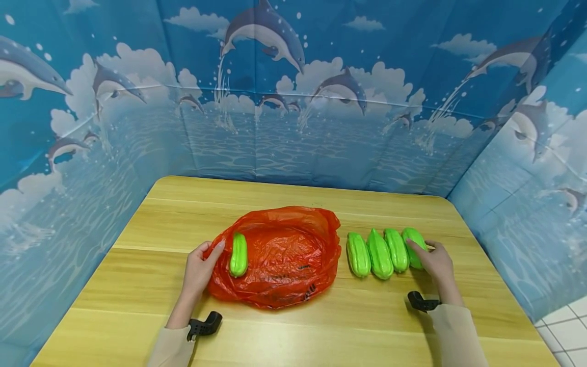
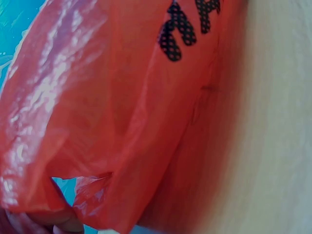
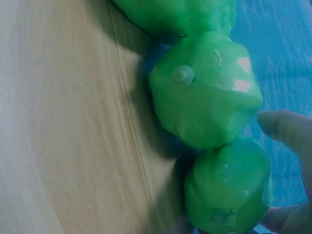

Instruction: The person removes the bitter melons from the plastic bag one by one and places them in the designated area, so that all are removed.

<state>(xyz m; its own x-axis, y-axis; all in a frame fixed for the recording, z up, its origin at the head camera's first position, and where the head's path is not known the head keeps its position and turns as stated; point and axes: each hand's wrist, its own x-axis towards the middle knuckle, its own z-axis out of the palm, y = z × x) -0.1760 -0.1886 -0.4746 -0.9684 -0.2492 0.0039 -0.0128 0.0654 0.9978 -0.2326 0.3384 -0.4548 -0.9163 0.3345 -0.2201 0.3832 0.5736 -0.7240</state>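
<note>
A red plastic bag [image 1: 284, 255] lies spread on the table, with one glossy green ridged fruit [image 1: 238, 255], shaped like a starfruit, at its left side. My left hand [image 1: 200, 267] pinches the bag's left edge. In the left wrist view the red bag [image 2: 112, 117] covers most of that hand. Several similar green fruits stand in a row right of the bag. Around the rightmost green fruit [image 1: 413, 244] my right hand [image 1: 435, 261] is spread, thumb on one side and fingers on the other. In the right wrist view the thumb [image 3: 287, 129] looks apart from that fruit [image 3: 226, 187].
Beside the rightmost fruit stand the other row members: a fruit [image 1: 358, 255], a pointed one [image 1: 379, 255] and another [image 1: 397, 250]. The wooden table [image 1: 293, 336] ends at a blue dolphin-print curtain [image 1: 293, 142] behind and at both sides.
</note>
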